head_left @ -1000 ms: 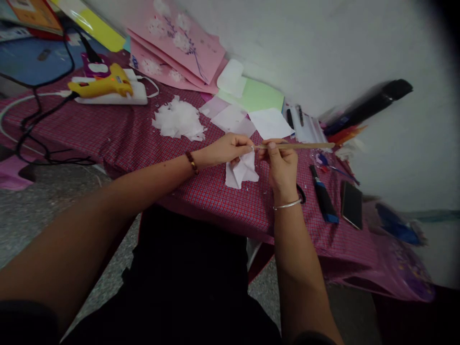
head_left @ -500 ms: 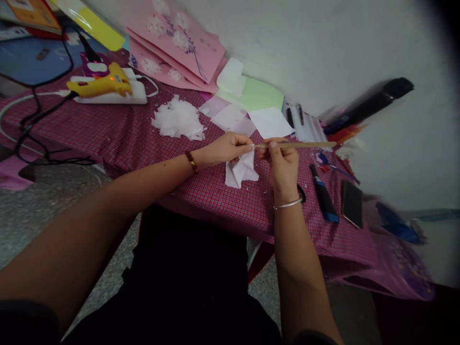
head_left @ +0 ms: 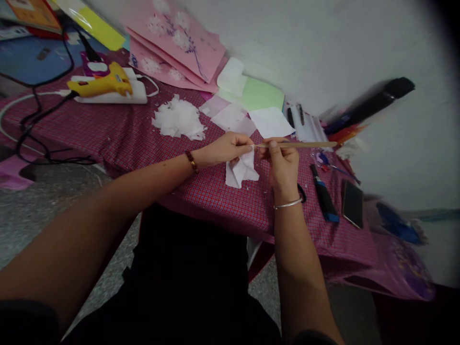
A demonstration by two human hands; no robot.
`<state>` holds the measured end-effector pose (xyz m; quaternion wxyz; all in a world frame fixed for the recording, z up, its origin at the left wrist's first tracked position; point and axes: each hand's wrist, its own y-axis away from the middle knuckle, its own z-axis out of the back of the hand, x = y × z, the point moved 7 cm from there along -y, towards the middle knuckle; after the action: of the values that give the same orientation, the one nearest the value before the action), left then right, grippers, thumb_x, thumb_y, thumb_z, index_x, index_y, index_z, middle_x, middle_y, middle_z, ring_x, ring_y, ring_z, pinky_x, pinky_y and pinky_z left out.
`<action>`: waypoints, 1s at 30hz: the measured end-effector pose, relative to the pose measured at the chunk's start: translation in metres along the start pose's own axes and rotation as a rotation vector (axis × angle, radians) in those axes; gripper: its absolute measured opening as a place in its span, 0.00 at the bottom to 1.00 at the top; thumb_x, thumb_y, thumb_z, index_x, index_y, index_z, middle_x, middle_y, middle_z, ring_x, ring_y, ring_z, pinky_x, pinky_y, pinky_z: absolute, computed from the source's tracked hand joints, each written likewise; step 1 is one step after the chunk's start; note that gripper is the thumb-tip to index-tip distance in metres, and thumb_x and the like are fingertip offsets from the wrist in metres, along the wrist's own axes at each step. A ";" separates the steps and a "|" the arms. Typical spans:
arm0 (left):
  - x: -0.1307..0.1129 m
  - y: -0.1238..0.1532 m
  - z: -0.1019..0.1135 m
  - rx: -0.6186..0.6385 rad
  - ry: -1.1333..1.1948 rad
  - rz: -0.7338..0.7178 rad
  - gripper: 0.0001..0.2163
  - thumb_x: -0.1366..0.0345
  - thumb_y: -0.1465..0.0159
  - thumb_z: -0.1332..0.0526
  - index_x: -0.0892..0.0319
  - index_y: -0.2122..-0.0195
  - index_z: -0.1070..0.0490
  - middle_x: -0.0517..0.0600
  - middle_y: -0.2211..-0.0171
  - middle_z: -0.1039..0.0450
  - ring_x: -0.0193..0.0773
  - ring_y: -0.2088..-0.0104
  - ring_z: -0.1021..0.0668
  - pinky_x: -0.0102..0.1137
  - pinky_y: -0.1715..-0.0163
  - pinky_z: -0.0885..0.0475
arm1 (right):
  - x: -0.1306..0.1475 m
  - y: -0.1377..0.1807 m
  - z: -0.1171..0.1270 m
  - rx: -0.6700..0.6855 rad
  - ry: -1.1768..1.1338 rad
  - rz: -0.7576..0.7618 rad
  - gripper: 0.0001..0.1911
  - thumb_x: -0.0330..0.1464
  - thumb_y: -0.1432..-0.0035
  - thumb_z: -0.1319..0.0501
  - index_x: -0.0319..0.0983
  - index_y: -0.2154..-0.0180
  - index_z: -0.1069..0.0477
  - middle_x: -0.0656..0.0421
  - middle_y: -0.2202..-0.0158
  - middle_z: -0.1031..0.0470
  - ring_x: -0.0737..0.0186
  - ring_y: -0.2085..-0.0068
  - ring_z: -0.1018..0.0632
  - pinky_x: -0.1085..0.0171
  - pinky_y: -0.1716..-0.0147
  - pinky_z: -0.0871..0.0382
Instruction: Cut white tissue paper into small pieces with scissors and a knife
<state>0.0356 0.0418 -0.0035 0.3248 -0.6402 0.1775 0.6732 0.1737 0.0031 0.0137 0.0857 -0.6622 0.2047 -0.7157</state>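
Note:
My left hand (head_left: 230,147) pinches the top of a folded piece of white tissue paper (head_left: 241,171) that hangs down to the red checked tablecloth (head_left: 118,134). My right hand (head_left: 282,163) is closed around a thin wooden stick (head_left: 305,144), held level with its left tip meeting the paper at my left fingertips. A bead bracelet is on my left wrist, a silver bangle on my right.
A heap of white tissue pieces (head_left: 178,119) lies behind my hands. A yellow glue gun (head_left: 100,84) rests on a white power strip at the far left. Pink sheets (head_left: 179,43), green paper (head_left: 258,95), a black phone (head_left: 351,204) and a black-and-blue tool (head_left: 323,194) surround the area.

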 end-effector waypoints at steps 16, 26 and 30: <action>0.002 -0.001 0.001 0.003 -0.025 0.002 0.11 0.71 0.31 0.42 0.62 0.73 0.31 0.42 0.82 0.37 0.23 0.84 0.34 0.21 0.82 0.40 | 0.001 0.001 -0.002 0.031 0.055 0.021 0.12 0.44 0.39 0.35 0.43 0.65 0.24 0.64 0.74 0.25 0.69 0.73 0.24 0.66 0.72 0.28; -0.002 0.001 0.000 -0.024 -0.004 0.034 0.10 0.75 0.34 0.42 0.63 0.74 0.32 0.41 0.82 0.36 0.23 0.84 0.34 0.21 0.83 0.41 | 0.002 0.000 -0.003 0.030 0.044 0.008 0.14 0.46 0.41 0.34 0.43 0.66 0.24 0.64 0.74 0.25 0.69 0.74 0.24 0.67 0.73 0.28; 0.000 0.001 0.000 -0.026 -0.016 0.037 0.09 0.75 0.34 0.42 0.63 0.72 0.31 0.41 0.82 0.36 0.23 0.84 0.34 0.22 0.83 0.41 | 0.001 0.000 0.000 0.002 0.006 0.017 0.12 0.45 0.40 0.35 0.43 0.66 0.24 0.64 0.73 0.25 0.70 0.74 0.25 0.67 0.73 0.28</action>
<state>0.0345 0.0411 -0.0035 0.3052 -0.6355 0.1781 0.6865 0.1731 0.0026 0.0148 0.0917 -0.6583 0.2099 -0.7170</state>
